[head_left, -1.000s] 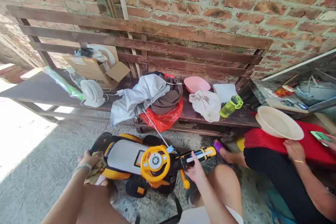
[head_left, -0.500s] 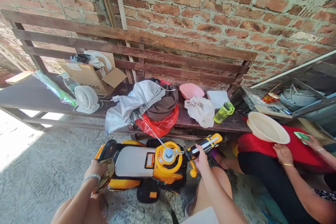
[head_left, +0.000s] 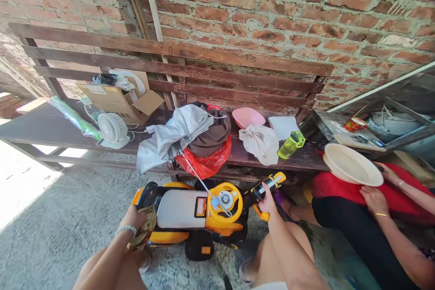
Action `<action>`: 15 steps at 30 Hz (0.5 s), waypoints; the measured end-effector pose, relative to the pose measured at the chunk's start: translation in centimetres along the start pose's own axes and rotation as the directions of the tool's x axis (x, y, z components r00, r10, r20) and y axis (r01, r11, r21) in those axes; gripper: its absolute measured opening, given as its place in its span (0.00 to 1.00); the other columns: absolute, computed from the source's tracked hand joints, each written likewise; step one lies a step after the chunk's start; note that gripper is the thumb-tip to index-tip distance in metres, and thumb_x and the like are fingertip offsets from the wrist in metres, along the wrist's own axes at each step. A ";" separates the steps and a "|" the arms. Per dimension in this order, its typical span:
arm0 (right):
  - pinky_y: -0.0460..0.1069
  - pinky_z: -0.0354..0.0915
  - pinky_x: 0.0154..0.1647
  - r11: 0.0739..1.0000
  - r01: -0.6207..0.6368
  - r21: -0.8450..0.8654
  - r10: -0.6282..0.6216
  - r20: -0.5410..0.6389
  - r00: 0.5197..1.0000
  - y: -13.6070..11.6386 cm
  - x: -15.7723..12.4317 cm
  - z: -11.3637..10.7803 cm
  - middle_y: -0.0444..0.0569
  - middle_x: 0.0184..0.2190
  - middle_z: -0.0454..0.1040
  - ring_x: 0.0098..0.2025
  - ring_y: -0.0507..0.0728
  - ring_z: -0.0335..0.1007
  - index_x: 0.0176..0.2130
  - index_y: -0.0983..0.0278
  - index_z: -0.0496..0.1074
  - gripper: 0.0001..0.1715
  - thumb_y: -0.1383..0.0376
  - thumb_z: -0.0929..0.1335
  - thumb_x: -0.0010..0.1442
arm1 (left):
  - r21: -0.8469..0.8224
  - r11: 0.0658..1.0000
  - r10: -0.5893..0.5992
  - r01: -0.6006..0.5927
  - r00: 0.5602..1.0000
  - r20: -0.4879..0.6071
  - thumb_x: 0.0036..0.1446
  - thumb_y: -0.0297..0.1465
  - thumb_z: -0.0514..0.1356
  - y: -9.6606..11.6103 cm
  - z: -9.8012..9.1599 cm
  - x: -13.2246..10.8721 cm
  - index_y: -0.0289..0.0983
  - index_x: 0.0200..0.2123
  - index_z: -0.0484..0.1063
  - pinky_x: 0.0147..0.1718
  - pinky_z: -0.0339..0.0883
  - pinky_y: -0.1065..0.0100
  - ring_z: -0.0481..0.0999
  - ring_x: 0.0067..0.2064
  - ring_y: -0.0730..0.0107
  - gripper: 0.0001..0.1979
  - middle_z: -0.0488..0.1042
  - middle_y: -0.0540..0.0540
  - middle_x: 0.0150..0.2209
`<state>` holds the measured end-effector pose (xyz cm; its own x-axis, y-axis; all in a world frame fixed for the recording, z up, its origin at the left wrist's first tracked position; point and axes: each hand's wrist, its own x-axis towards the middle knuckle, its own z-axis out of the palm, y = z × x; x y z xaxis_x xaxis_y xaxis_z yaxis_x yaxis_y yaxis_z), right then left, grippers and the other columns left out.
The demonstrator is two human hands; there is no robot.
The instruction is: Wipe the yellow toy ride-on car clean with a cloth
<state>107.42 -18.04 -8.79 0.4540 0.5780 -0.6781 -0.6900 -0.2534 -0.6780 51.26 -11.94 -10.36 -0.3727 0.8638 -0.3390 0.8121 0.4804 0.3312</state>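
Observation:
A yellow and black ride-on toy car (head_left: 181,208) with a grey seat stands on the floor before me. My left hand (head_left: 135,218) is closed at its rear end, with a crumpled olive-brown cloth (head_left: 147,227) bunched in it. My right hand (head_left: 268,200) is wrapped round the toy's yellow and black front arm (head_left: 277,181). Between my hands is the yellow steering wheel (head_left: 240,199). The handle end of a folded silver umbrella (head_left: 180,122) rests over that wheel, its canopy lying on the bench.
Along the brick wall runs a wooden bench (head_left: 102,61) bearing a white fan (head_left: 113,129), a cardboard box (head_left: 112,102), a pink basin (head_left: 248,118), a white cloth (head_left: 260,144) and a green bottle (head_left: 291,145). At right sits another person with a cream basin (head_left: 353,165) on the lap.
The toy car has shifted slightly right with both my hands. The umbrella handle now sits left of the wheel's hub. The other person's far hand has moved behind the cream basin.

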 end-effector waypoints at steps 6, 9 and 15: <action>0.58 0.76 0.46 0.925 -0.203 -0.322 0.196 -0.052 0.979 -1.5 -1.9 -2.1 0.57 0.37 0.82 0.41 0.63 0.80 0.44 0.63 0.74 0.34 0.37 0.72 0.57 | 0.124 0.986 0.086 -0.108 0.982 0.168 0.56 0.28 0.57 1.3 -0.7 -0.8 0.36 0.42 0.70 0.45 0.74 0.57 0.83 0.47 0.48 0.10 0.81 0.32 0.42; 0.58 0.76 0.47 0.858 -0.243 -0.452 0.238 -0.067 0.969 -1.5 -2.9 -3.1 0.60 0.41 0.82 0.43 0.63 0.80 0.48 0.63 0.75 0.35 0.37 0.70 0.59 | 0.112 0.986 0.100 -0.122 0.977 0.187 0.59 0.30 0.57 2.1 -0.7 -1.1 0.34 0.47 0.71 0.48 0.73 0.56 0.82 0.50 0.46 0.13 0.81 0.31 0.45; 0.58 0.76 0.47 0.802 -0.277 -0.529 0.291 -0.059 0.955 -2.4 -2.2 -4.6 0.60 0.42 0.82 0.47 0.65 0.80 0.53 0.62 0.73 0.38 0.37 0.67 0.61 | 0.058 0.983 0.159 -0.172 0.972 0.173 0.61 0.29 0.57 4.2 0.0 -1.8 0.28 0.55 0.70 0.50 0.71 0.58 0.80 0.54 0.45 0.20 0.80 0.28 0.49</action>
<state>110.63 -22.31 -6.98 0.2660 0.4323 -0.8616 -0.3816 -0.7736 -0.5059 55.35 -11.51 -8.32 -0.1553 0.8900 -0.4288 0.8889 0.3152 0.3324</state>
